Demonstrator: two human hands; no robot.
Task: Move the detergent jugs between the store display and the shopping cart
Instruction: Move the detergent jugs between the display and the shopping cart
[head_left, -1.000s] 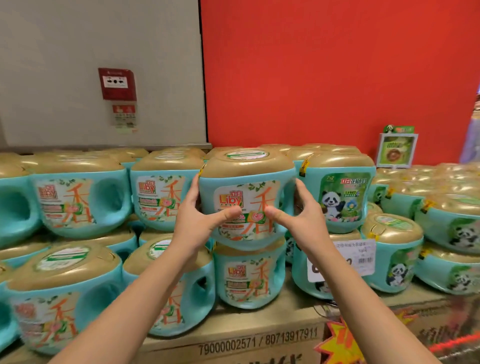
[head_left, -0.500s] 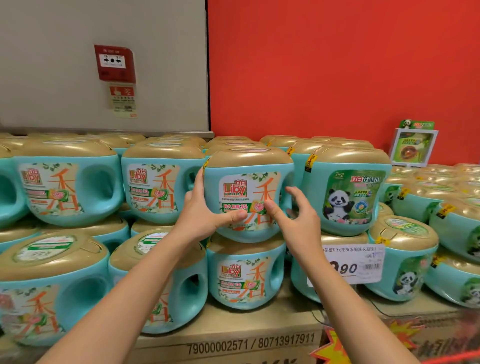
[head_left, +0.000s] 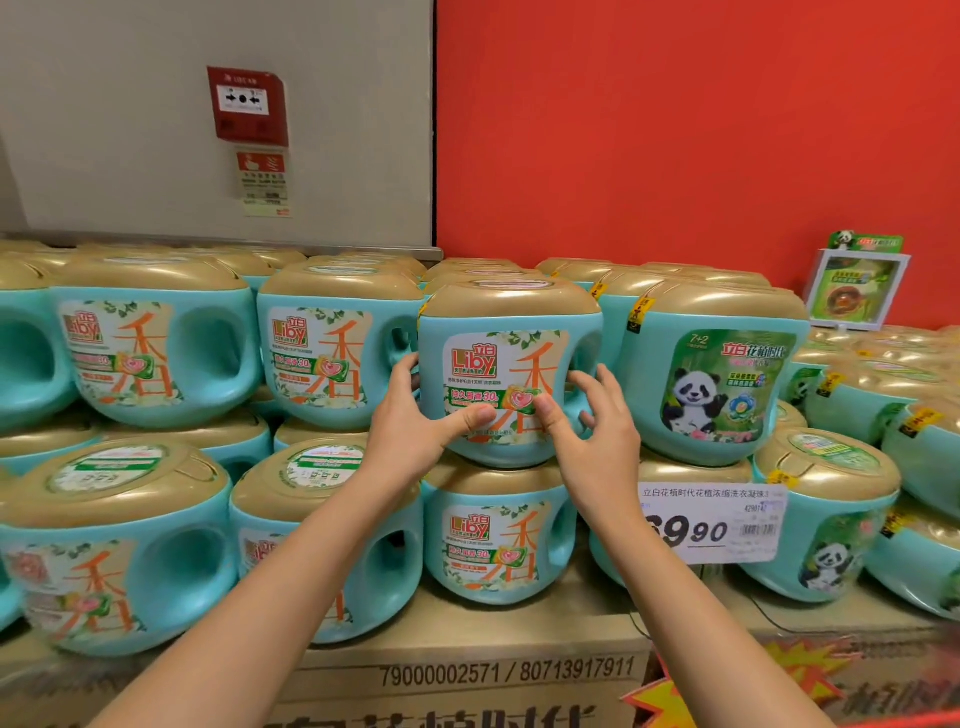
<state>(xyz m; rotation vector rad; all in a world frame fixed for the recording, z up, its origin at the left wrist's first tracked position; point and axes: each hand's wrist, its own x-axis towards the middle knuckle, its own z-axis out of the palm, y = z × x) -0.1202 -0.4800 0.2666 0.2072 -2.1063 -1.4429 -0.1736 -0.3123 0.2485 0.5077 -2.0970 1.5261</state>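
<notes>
- A teal plastic detergent jug with a gold lid and an orange-and-green "Liby" label (head_left: 506, 371) is seen in the top row of the store display, stacked directly on a second matching jug (head_left: 498, 540) below it.
- The left hand (head_left: 415, 431) is pressed against the jug's left side, the thumb laid across the lower front label and the fingers wrapped round the left edge; the jug is gripped from that side.
- The right hand (head_left: 592, 436) is held at the jug's right side with fingers spread wide; the thumb tip touches the label near the heart emblem, while the other fingers are loose and it cannot be told whether they touch the jug.
- Just left of the left hand, another teal "Liby" jug (head_left: 332, 353) is stood in the same row.
- Just right of the right hand, a teal jug with a panda label (head_left: 722, 384) is placed, touching or nearly touching the held jug.
- Below the right wrist, a white price tag (head_left: 722, 525) is seen.
- Beneath both forearms, the brown cardboard cartons (head_left: 467, 675) bearing the stack are visible.
</notes>
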